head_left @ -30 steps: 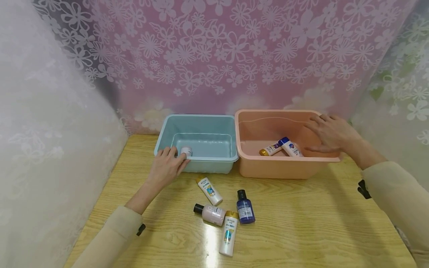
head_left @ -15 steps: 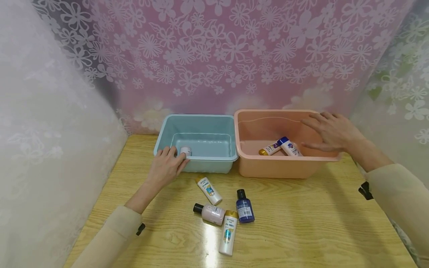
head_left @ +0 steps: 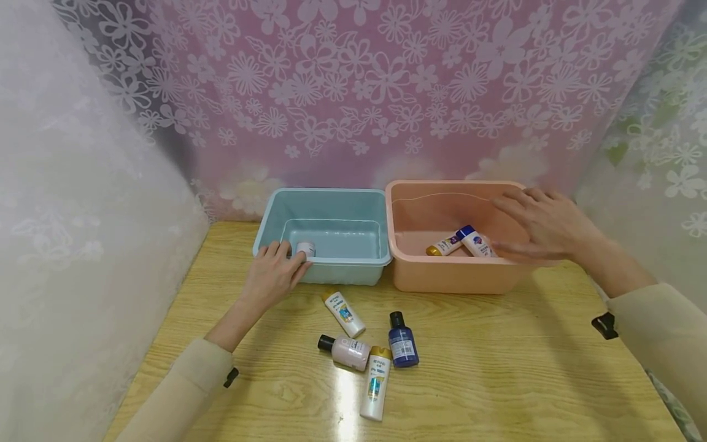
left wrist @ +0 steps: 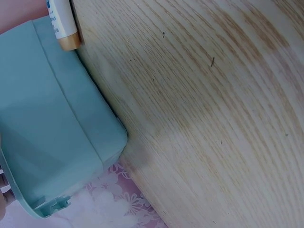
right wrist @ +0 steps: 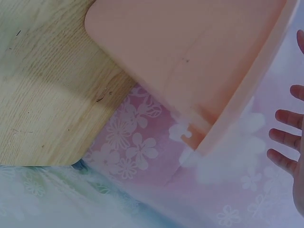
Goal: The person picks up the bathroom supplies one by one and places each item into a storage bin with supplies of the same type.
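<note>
My left hand [head_left: 270, 274] grips the front left rim of the blue plastic bin [head_left: 353, 274], fingers curled over the edge and thumb on the outside. Just past those fingers a small white container [head_left: 306, 248] lies in the bin. Over the right end of the larger peach bin [head_left: 447, 276] my right hand [head_left: 552, 226] hovers, slightly blurred. Its fingers [right wrist: 285, 137] are spread in the right wrist view, apart from the rim, with nothing in them. Inside the peach bin lie a gold-capped tube [head_left: 444, 246] and a blue-capped white bottle [head_left: 477, 242].
On the wooden table [head_left: 497, 362], in front of the bins, lie a gold-capped white tube [head_left: 343, 313], a pink bottle with black cap [head_left: 350, 353], a gold-capped white bottle [head_left: 375, 387] and a dark blue bottle [head_left: 403, 345]. A floral curtain [head_left: 353, 92] hangs behind.
My right forearm has shifted a little to the right, and the right hand's fingers have moved slightly over the peach bin. The left hand and the bottles stay in place.
</note>
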The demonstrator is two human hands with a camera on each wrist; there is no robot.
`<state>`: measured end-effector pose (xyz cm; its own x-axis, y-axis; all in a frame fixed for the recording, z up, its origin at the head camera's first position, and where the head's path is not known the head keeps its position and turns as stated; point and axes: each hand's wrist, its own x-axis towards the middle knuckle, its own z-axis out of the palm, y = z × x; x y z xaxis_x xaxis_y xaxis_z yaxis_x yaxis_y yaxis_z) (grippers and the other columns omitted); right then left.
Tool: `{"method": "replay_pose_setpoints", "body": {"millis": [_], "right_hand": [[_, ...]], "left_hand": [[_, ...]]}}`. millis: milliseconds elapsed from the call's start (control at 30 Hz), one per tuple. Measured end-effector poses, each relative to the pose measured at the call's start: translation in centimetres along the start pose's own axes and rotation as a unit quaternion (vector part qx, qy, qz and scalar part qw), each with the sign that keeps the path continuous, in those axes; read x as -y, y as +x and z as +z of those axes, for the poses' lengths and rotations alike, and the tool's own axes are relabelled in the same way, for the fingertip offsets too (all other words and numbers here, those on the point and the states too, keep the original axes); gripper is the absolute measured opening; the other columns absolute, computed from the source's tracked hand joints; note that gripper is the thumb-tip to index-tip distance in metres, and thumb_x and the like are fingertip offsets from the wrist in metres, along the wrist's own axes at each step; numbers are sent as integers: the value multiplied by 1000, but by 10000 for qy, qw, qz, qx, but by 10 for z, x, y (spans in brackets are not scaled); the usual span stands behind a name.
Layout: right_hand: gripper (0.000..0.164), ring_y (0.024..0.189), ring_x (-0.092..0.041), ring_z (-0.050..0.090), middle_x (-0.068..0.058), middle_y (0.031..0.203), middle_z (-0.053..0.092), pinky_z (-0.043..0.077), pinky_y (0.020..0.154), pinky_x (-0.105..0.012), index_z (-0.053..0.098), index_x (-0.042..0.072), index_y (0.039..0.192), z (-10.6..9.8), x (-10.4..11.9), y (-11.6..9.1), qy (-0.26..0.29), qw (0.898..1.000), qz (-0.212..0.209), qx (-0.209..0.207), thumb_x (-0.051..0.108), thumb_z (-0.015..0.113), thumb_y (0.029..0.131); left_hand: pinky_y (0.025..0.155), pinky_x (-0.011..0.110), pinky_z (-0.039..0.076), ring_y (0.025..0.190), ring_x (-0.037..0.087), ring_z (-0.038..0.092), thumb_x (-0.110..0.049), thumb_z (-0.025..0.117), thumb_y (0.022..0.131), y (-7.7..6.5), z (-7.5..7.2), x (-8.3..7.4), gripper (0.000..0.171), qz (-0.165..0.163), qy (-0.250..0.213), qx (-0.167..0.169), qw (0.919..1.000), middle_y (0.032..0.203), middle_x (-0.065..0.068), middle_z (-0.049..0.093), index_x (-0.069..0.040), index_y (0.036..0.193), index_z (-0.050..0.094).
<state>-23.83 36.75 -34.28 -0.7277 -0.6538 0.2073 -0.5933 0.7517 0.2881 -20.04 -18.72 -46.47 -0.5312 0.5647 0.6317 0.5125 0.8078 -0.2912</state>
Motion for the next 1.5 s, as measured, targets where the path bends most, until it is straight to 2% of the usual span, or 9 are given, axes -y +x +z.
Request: {"method": "replay_pose_setpoints", "body": {"millis": [133,267,367,667,900,1033,1233,1500], "right_hand": [[96,130,-46,57,-20,150,55,48,104,-66,53,9,151,-3,8,0,5,10000,-79,-1,65,79,78],[98,140,-44,49,-20,152,55,45,107,-67,51,10,154,-6,17,0,54,9999,-89,95,71,74,81],[99,142,-43,46,-20,152,55,45,109,-66,49,11,156,-7,24,-1,29,9998,-162,61,73,72,82],[98,142,-46,48,-22,156,53,41,113,-68,44,15,161,-10,44,-3,249,9992,-294,-104,74,67,87],[98,139,-45,52,-19,156,54,43,110,-64,46,14,160,-10,61,-3,156,9960,-706,-525,84,50,91],[100,135,-45,56,-21,156,55,46,108,-62,49,12,158,-11,72,-3,103,9946,-845,-602,87,45,92],[98,135,-45,57,-23,155,55,46,107,-62,53,10,154,-11,88,-4,207,9926,-962,-718,87,43,93],[97,134,-43,59,-20,151,60,51,103,-60,52,12,154,-5,108,-13,293,9907,-1076,-775,87,40,94]], "left_hand": [[56,38,37,63,27,42,-47,31,115,0,-1,0,49,-29,-9,67,10000,80,12,52,-11,91,53],[57,39,38,65,27,43,-47,31,115,0,-2,0,48,-81,-56,219,9997,81,12,52,-11,93,54],[57,39,38,66,27,44,-47,31,115,0,-3,-1,47,-91,-55,255,9996,82,12,52,-12,94,54],[57,38,37,66,26,43,-46,32,115,0,-5,-2,46,-107,-83,322,9994,82,12,51,-12,95,56],[57,38,38,66,26,43,-46,32,116,1,-6,-1,47,-75,-58,265,9996,81,12,51,-12,95,56],[58,38,38,66,26,42,-46,30,116,1,-6,-1,48,-83,-37,298,9995,81,11,50,-12,96,56],[58,38,38,67,26,43,-46,31,116,1,-6,-1,47,-96,-52,354,9993,82,11,51,-12,96,57],[58,38,38,67,26,42,-46,31,116,1,-6,-2,47,-79,-67,328,9994,81,11,51,-12,95,57]]}}
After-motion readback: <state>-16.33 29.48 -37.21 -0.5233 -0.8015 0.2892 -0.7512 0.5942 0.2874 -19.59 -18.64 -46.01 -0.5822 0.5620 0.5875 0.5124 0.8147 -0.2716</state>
